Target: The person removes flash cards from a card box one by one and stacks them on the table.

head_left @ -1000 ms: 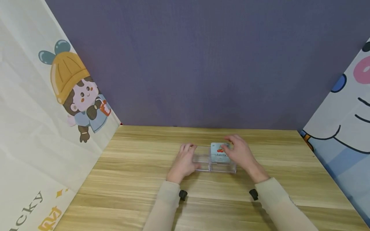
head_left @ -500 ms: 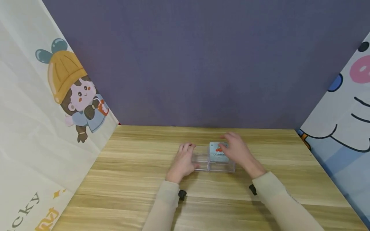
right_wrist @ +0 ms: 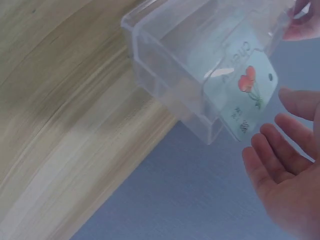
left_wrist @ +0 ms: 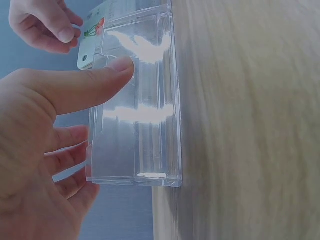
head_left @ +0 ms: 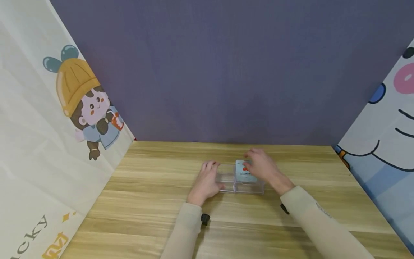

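A clear plastic box [head_left: 227, 186] with two compartments stands on the table. My left hand [head_left: 204, 184] grips its left end; in the left wrist view the thumb lies over the box's near side and the other fingers are behind it. A pale card [right_wrist: 256, 92] with a cherry picture and the word "cherry" stands in the right compartment, its top sticking out above the rim. Beside the card's upper right is my right hand [head_left: 262, 167]. Its fingers are loosely bent, with a gap to the card in the right wrist view [right_wrist: 295, 172].
The wood-grain table [head_left: 155, 216] reaches back to a plain blue-grey wall panel [head_left: 207, 72]. A white sheet with a cartoon child [head_left: 92, 104] hangs on the left, and another cartoon-printed sheet [head_left: 388, 126] on the right.
My right hand has shifted a little to the left, covering more of the card in the head view. The left hand, the box and the card stay in place.
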Demonstrator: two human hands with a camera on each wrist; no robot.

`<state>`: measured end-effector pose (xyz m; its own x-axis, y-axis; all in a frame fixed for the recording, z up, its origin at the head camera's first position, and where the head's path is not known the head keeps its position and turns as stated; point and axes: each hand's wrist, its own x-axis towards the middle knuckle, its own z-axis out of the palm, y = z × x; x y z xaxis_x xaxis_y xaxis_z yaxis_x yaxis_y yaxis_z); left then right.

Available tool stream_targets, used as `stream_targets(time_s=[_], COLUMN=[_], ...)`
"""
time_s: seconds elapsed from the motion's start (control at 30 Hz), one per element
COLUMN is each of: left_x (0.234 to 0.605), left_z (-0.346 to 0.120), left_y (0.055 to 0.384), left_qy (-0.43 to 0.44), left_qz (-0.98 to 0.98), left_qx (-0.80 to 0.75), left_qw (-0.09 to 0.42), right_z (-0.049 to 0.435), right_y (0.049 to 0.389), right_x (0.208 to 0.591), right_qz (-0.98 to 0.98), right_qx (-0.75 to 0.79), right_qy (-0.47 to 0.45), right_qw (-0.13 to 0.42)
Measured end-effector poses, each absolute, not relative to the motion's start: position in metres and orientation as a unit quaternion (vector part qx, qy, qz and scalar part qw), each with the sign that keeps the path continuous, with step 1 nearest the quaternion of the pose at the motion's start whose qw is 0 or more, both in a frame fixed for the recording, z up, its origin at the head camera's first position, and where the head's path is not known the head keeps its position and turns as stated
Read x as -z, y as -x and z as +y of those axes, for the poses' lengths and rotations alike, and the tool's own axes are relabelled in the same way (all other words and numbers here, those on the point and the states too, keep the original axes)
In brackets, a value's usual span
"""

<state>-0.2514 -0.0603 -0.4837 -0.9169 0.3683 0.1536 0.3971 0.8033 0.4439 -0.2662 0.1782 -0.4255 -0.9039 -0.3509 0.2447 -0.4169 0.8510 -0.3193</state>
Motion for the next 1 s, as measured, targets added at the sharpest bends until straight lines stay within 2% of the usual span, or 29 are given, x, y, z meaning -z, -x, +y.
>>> stream_targets(time_s=[0.53, 1.0], left_x=[0.481, 0.481], left_z=[-0.062, -0.06], left_y=[0.252, 0.251], left_qy=[0.206, 0.202], left_qz=[-0.949, -0.95], left_qx=[0.237, 0.236], left_qw=[0.029, 0.023], right_z=[0.18, 0.182], right_y=[0.282, 0.286], right_x=[0.434, 0.443], right_qz=[-0.964, -0.958], right_qx=[-0.173, -0.221], right_qy=[-0.196, -0.175], right_qw=[0.054, 0.052])
